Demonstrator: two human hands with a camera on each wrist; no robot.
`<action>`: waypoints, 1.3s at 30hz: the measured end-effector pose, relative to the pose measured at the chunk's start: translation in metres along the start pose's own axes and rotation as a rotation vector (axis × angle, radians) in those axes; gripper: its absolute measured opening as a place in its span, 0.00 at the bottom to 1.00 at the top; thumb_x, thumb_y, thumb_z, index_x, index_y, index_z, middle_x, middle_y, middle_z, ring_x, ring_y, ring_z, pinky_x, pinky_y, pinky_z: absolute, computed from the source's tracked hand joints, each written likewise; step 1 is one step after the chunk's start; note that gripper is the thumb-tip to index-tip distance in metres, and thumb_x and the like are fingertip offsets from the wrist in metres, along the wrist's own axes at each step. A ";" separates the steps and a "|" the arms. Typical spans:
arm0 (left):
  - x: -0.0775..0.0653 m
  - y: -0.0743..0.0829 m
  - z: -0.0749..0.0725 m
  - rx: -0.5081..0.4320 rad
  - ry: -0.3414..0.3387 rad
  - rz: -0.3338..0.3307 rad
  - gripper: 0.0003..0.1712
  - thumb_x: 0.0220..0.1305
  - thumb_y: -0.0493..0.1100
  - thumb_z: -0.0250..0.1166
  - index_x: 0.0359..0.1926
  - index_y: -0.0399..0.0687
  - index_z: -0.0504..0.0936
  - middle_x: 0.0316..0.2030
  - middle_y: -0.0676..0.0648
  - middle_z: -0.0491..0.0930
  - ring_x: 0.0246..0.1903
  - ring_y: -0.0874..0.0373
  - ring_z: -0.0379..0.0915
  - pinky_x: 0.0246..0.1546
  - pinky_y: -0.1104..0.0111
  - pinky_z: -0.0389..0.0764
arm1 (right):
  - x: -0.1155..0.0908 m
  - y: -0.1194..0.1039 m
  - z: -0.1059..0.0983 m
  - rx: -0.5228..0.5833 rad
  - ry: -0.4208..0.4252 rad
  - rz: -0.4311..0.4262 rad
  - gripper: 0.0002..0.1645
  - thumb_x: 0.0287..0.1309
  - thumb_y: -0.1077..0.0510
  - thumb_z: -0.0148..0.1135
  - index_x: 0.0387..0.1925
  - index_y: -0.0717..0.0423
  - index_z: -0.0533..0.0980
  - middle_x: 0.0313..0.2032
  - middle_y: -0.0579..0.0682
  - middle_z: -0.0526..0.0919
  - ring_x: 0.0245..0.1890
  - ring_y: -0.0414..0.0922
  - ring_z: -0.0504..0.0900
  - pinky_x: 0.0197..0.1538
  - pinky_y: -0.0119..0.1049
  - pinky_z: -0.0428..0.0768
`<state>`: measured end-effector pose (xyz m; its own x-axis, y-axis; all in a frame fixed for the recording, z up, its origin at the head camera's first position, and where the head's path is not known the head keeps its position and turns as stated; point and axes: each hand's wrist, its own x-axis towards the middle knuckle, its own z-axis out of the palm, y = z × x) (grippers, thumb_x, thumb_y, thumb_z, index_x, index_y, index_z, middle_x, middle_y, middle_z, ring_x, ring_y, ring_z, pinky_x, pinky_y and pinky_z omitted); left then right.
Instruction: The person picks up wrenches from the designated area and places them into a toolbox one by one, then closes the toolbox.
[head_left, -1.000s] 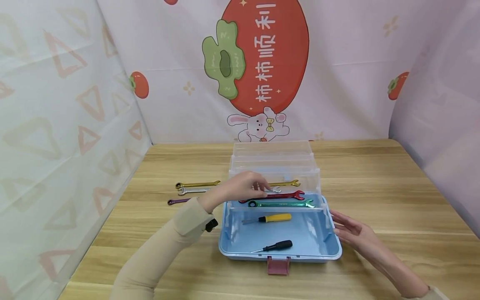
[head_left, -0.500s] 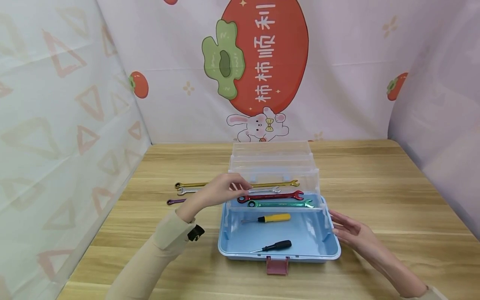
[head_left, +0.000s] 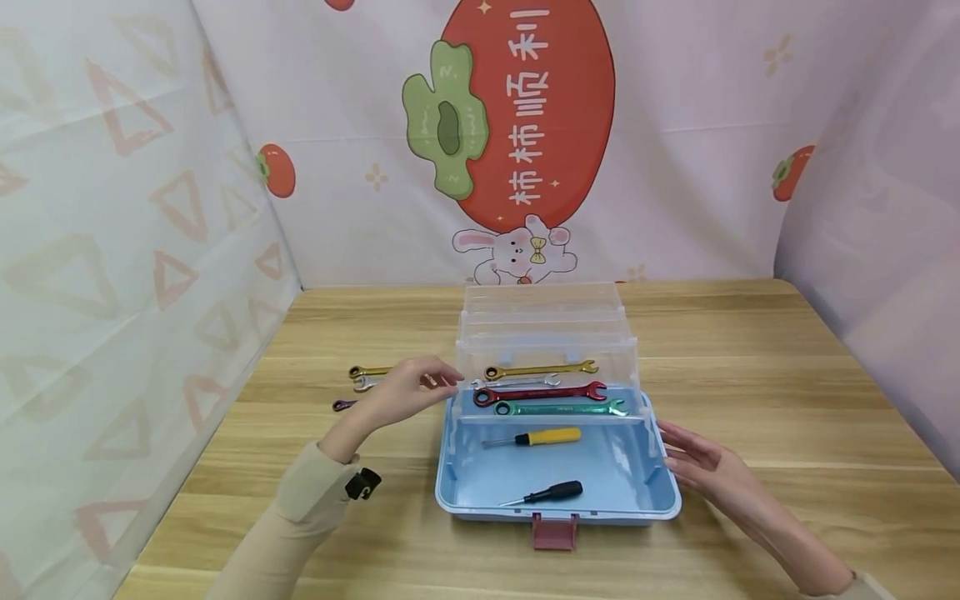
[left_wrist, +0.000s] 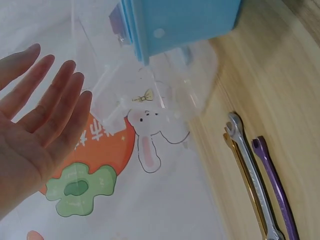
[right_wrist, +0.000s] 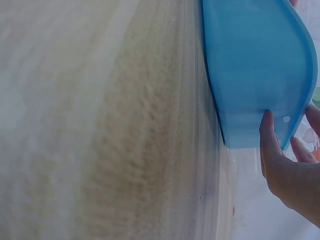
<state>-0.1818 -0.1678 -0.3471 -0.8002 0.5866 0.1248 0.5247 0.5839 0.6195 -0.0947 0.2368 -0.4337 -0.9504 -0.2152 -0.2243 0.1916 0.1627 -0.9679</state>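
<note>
My left hand (head_left: 405, 392) is just left of the blue toolbox (head_left: 611, 479), fingers loosely extended and holding nothing; the left wrist view shows its bare palm (left_wrist: 22, 145). The fingers of my right hand (head_left: 716, 468) touch the toolbox's right outer wall; in the right wrist view a fingertip (right_wrist: 268, 120) rests against the blue side. In the opened clear tray lie a gold wrench (head_left: 542, 369), a silver wrench (head_left: 531, 382), a red wrench (head_left: 543, 393) and a green wrench (head_left: 558, 408). Below them are a yellow screwdriver (head_left: 553, 436) and a black screwdriver (head_left: 561, 491).
On the table left of the toolbox lie another gold wrench (head_left: 367, 371), another silver wrench (head_left: 363, 384) and a purple wrench (left_wrist: 276, 182), partly hidden by my left hand in the head view. Clear upper trays (head_left: 543, 300) tilt back behind. A pink latch (head_left: 555, 533) hangs in front.
My left hand has moved left, from over the tray's wrenches to beside the toolbox, uncovering the gold, silver and red ones. My right hand stays at the toolbox wall.
</note>
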 end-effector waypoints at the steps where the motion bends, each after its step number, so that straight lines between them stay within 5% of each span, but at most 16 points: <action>1: -0.002 -0.004 0.000 0.004 0.005 0.000 0.12 0.58 0.40 0.59 0.42 0.39 0.79 0.36 0.49 0.79 0.35 0.60 0.73 0.36 0.69 0.75 | 0.000 0.000 0.000 -0.002 0.001 -0.003 0.38 0.57 0.57 0.55 0.64 0.63 0.51 0.62 0.68 0.54 0.45 0.24 0.71 0.46 0.29 0.74; 12: -0.018 -0.043 0.000 0.062 0.078 -0.075 0.11 0.57 0.38 0.60 0.42 0.40 0.79 0.37 0.45 0.79 0.36 0.56 0.74 0.38 0.65 0.75 | -0.001 0.001 0.001 -0.010 0.002 -0.020 0.37 0.58 0.57 0.54 0.64 0.64 0.51 0.61 0.66 0.57 0.46 0.25 0.71 0.45 0.27 0.73; 30: -0.036 -0.099 -0.007 0.072 0.044 -0.217 0.14 0.55 0.35 0.59 0.42 0.32 0.77 0.40 0.37 0.77 0.39 0.46 0.72 0.41 0.56 0.73 | -0.001 0.000 0.000 0.009 -0.017 -0.025 0.38 0.58 0.59 0.54 0.64 0.66 0.50 0.61 0.67 0.56 0.46 0.27 0.72 0.45 0.27 0.73; 39: -0.038 -0.114 -0.011 0.072 -0.007 -0.284 0.15 0.56 0.35 0.59 0.44 0.31 0.76 0.42 0.36 0.76 0.41 0.45 0.71 0.43 0.56 0.72 | -0.002 -0.001 0.002 0.006 -0.003 -0.016 0.38 0.57 0.58 0.54 0.64 0.66 0.50 0.61 0.69 0.54 0.46 0.26 0.71 0.45 0.28 0.73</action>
<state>-0.2144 -0.2626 -0.4136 -0.9158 0.3982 -0.0513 0.2998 0.7631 0.5725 -0.0928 0.2352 -0.4322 -0.9525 -0.2210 -0.2094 0.1779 0.1539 -0.9719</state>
